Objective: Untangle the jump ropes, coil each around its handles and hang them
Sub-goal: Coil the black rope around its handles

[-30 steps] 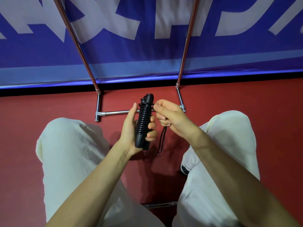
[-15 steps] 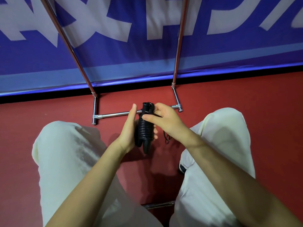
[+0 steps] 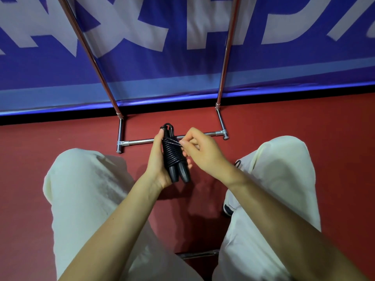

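Observation:
A black jump rope (image 3: pixel 173 157) is coiled tightly round its two black handles, which stand side by side with their butt ends pointing down. My left hand (image 3: pixel 157 165) grips the bundle from the left, thumb up along its top. My right hand (image 3: pixel 199 151) pinches the last strand of rope where it crosses diagonally over the upper coils. A small loop of rope sticks out at the top of the bundle. No loose rope hangs below.
A chrome rack frame (image 3: pixel 142 141) stands on the red floor just beyond my hands, its two uprights rising against a blue and white banner (image 3: pixel 182 47). My knees in white trousers flank the hands. Another chrome bar (image 3: pixel 199 254) lies between my legs.
The hanging tail of rope below the bundle is gone, drawn up into the coils. My right hand has shifted from beside the bundle to its upper front, pinching a diagonal strand.

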A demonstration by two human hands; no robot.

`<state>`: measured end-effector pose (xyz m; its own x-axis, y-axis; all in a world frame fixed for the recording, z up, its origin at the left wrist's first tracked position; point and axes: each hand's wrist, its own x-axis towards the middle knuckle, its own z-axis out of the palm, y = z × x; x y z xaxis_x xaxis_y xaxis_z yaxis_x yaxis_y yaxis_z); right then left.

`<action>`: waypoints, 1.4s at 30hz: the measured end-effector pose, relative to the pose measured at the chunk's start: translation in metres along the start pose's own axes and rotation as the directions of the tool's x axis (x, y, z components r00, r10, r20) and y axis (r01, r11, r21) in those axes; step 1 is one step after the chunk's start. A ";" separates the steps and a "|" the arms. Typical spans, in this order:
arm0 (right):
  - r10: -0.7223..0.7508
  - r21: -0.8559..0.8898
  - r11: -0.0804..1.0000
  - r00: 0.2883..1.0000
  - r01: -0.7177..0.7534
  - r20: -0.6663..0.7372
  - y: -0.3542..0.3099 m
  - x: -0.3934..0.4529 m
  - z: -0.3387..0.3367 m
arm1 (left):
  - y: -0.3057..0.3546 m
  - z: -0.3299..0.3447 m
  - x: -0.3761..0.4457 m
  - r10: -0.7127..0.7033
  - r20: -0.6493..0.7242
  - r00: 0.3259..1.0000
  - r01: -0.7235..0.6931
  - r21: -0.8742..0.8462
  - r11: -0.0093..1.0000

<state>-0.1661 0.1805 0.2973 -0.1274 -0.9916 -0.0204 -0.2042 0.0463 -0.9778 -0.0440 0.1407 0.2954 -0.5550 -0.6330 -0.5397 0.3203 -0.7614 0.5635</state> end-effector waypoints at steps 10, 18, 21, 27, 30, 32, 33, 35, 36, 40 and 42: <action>-0.002 0.036 0.999 1.000 0.001 0.008 -0.005 0.004 -0.031 | 0.017 -0.001 -0.009 -0.035 0.107 0.994 0.030 0.042 0.999; -0.002 0.322 0.945 0.984 -0.056 0.177 -0.011 -0.002 -0.027 | 0.009 -0.002 -0.014 -0.147 0.616 0.774 0.190 -0.004 0.982; -0.005 0.257 0.965 0.982 -0.045 0.190 -0.010 0.001 -0.026 | 0.013 0.002 -0.018 -0.085 0.412 0.907 0.077 0.037 0.996; 0.058 0.125 0.989 0.985 -0.079 0.163 -0.005 0.001 -0.026 | 0.012 0.007 -0.010 0.114 0.012 0.993 -0.112 0.328 0.938; 0.041 -0.004 0.999 0.987 -0.040 0.157 -0.001 -0.002 -0.021 | 0.005 0.005 -0.006 0.188 -0.022 0.982 -0.160 0.438 0.885; -0.010 -0.194 0.981 0.993 0.033 0.120 0.004 -0.003 -0.021 | 0.002 0.004 -0.005 0.193 -0.040 0.980 -0.158 0.430 0.889; -0.050 -0.294 0.953 0.993 0.078 0.105 0.006 -0.003 -0.022 | 0.001 0.004 -0.005 0.184 -0.042 0.982 -0.151 0.408 0.900; -0.141 -0.458 0.873 0.986 0.168 0.094 0.005 -0.003 -0.023 | 0.002 0.004 -0.006 0.143 -0.018 0.990 -0.128 0.343 0.931; -0.189 -0.526 0.825 0.978 0.207 0.088 0.003 -0.003 -0.023 | 0.003 0.004 -0.007 0.115 -0.004 0.993 -0.108 0.316 0.943; -0.254 -0.513 0.824 0.966 0.241 0.046 0.000 -0.001 -0.028 | 0.004 0.002 -0.011 0.035 0.054 0.998 -0.048 0.267 0.963; -0.195 -0.311 0.929 0.979 0.202 0.055 -0.001 -0.001 -0.029 | 0.005 0.004 -0.014 0.010 0.124 0.992 -0.040 0.237 0.971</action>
<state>-0.1944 0.1847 0.3042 -0.0319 -0.9867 0.1592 -0.5174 -0.1199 -0.8473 -0.0377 0.1460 0.3084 -0.6424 -0.6187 -0.4522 0.1508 -0.6806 0.7169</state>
